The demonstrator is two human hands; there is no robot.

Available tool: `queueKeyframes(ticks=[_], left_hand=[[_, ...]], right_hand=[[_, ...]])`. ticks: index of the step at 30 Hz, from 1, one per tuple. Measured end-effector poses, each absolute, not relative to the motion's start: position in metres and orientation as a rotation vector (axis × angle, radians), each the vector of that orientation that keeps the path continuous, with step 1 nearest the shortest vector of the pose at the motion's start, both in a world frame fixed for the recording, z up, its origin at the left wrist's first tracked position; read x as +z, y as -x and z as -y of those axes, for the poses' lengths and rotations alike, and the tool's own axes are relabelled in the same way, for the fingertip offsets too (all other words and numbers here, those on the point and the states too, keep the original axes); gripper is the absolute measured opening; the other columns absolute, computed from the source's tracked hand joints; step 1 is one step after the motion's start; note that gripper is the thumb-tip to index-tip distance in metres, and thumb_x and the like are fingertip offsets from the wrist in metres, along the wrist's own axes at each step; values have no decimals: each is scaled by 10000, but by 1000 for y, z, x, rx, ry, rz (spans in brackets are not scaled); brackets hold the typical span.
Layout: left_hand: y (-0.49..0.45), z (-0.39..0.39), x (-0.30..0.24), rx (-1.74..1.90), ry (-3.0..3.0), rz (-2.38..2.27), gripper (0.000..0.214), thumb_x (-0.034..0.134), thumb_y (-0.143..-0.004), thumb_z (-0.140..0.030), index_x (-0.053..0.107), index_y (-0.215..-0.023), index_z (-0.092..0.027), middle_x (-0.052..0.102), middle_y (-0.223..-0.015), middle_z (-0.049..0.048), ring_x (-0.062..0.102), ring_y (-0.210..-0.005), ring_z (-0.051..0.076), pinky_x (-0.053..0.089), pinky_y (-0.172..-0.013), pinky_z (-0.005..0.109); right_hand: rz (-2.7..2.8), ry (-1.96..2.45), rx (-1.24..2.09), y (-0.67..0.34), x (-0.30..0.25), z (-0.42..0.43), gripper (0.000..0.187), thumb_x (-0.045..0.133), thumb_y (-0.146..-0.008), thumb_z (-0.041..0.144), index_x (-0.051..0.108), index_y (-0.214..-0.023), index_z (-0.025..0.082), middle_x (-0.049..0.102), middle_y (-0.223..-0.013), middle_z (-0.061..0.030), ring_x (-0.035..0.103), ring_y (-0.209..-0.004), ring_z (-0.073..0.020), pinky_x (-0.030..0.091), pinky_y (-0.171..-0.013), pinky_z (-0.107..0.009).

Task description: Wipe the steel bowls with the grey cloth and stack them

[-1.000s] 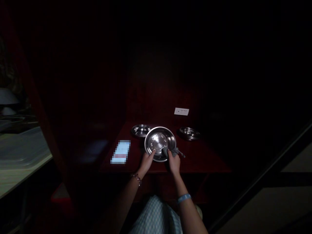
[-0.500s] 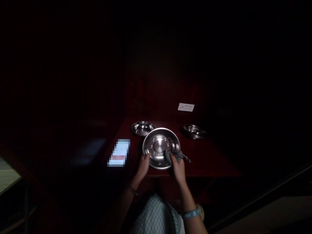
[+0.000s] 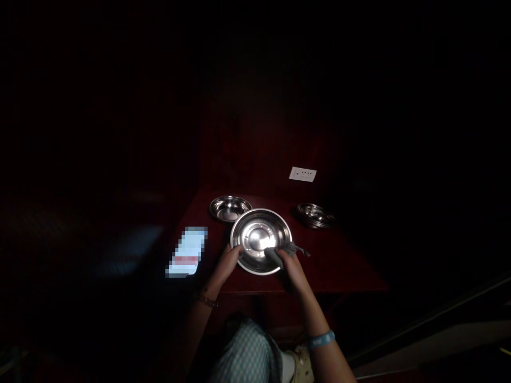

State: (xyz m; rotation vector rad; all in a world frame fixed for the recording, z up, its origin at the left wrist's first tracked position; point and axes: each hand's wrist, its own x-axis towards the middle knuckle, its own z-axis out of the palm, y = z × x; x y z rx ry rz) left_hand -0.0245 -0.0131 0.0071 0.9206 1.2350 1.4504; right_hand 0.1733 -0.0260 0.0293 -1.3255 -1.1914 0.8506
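A shiny steel bowl point(image 3: 261, 221) is tilted toward me over the front of the dark red table. My left hand point(image 3: 230, 261) grips its lower left rim, thumb on the inside and fingers hidden beneath. At the lower right, my right hand point(image 3: 290, 266) is closed on a grey cloth point(image 3: 273, 256), which presses against the bowl's inner wall. A twisted end of the cloth sticks out to the right. Behind the bowl on the left rests another steel bowl point(image 3: 229, 208). Several more lie nested in a stack point(image 3: 315, 215) at the back right.
The dark red table point(image 3: 339, 266) ends in a front edge just before my knees. A bright, pixelated rectangle point(image 3: 187, 252) lies at its left side. A white socket plate point(image 3: 303, 174) is on the back wall. Darkness hides most of the surroundings.
The view has shifted slightly, so the things on the table appear a little further left. The cloth sits a bit more toward the bowl's middle. Both hands keep their hold.
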Motion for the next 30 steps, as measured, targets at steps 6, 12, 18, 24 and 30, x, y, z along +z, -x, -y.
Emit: queueKeyframes(ticks=[6,12,18,24,30], left_hand=[[26,16,6,1440,-892,-1279,140,608,-690,-145,713,-780,-167,746,-785,71,691,-847,265,537,-845,352],[20,13,-4,1494,-875,-1245,113,651,-755,-221,737,-816,-179,777,-875,103,699,-1007,305,501,-989,389],[18,27,4,1500,-1069,-1251,274,686,-828,-319,730,-1045,-158,764,-1155,158,669,-1174,317,448,-1086,400],[19,39,16,1431,-1251,-1245,552,721,-830,-459,601,-1275,-157,742,-1222,171,685,-1176,299,470,-1061,384],[23,35,5,1346,-1496,-1210,695,694,-817,-541,506,-1384,-184,718,-1284,159,666,-1228,313,498,-1054,422]], right_hand=[[1069,1227,1112,-174,27,11,285,708,-681,410,727,-850,180,780,-849,-62,713,-852,-275,543,-807,-353],[1024,1234,1047,-175,15,21,365,701,-660,441,719,-923,188,772,-978,-64,698,-979,-286,525,-895,-362],[974,1251,1034,-178,17,25,409,688,-666,459,717,-957,173,773,-1042,-86,696,-1040,-295,519,-925,-347],[842,1210,959,-179,12,19,427,697,-675,453,711,-997,174,772,-1055,-73,690,-1062,-286,512,-935,-341],[913,1100,939,-179,4,16,382,698,-721,445,733,-1007,194,780,-1036,-40,684,-1038,-266,494,-944,-343]])
